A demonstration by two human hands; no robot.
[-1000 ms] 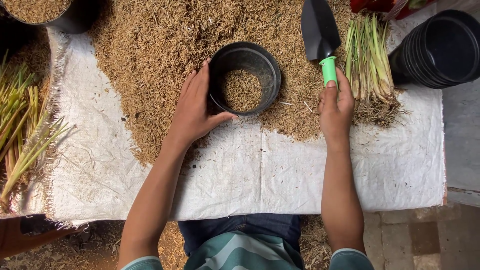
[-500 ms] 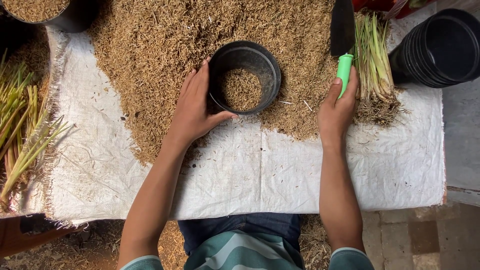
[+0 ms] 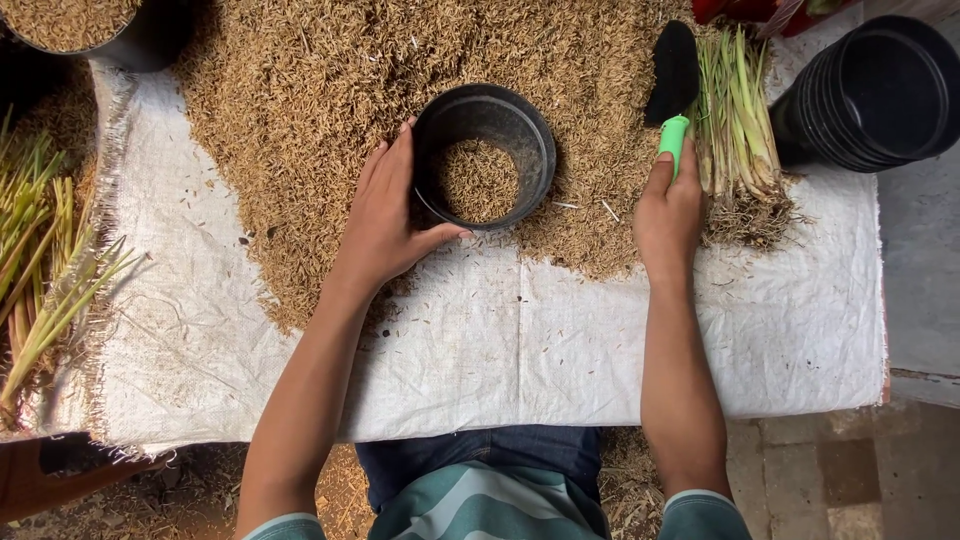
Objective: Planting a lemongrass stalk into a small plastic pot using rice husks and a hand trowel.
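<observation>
The black pot [image 3: 484, 157] stands upright on the heap of dry husk [image 3: 320, 100], partly filled with the same husk, and serves as the landmark here. The left hand [image 3: 388, 215] lies against the pot's left wall, palm and thumb wrapped around the rim and side, fingers spread and pressed on it to keep it steady. To the right of the pot, the right hand [image 3: 667, 215] is closed around the green handle of a small trowel [image 3: 673, 85], whose black blade points away from the person and rests on or just above the husk; from this angle it is hard to tell whether the blade has dug in. Just right of the trowel lies a bundle of green seedlings [image 3: 738, 130] with roots toward the person, and farther right a stack of empty black pots [image 3: 870, 95]. Everything sits on a white woven sheet [image 3: 500, 340], with more seedlings [image 3: 45, 250] well to the pot's left. To scoop well, the blade would best go in low and flat under the husk just right of the pot, clear of the seedling roots, then lift level so little spills, while the left hand keeps firm pressure on the wall so the light pot does not tip as husk drops in.
</observation>
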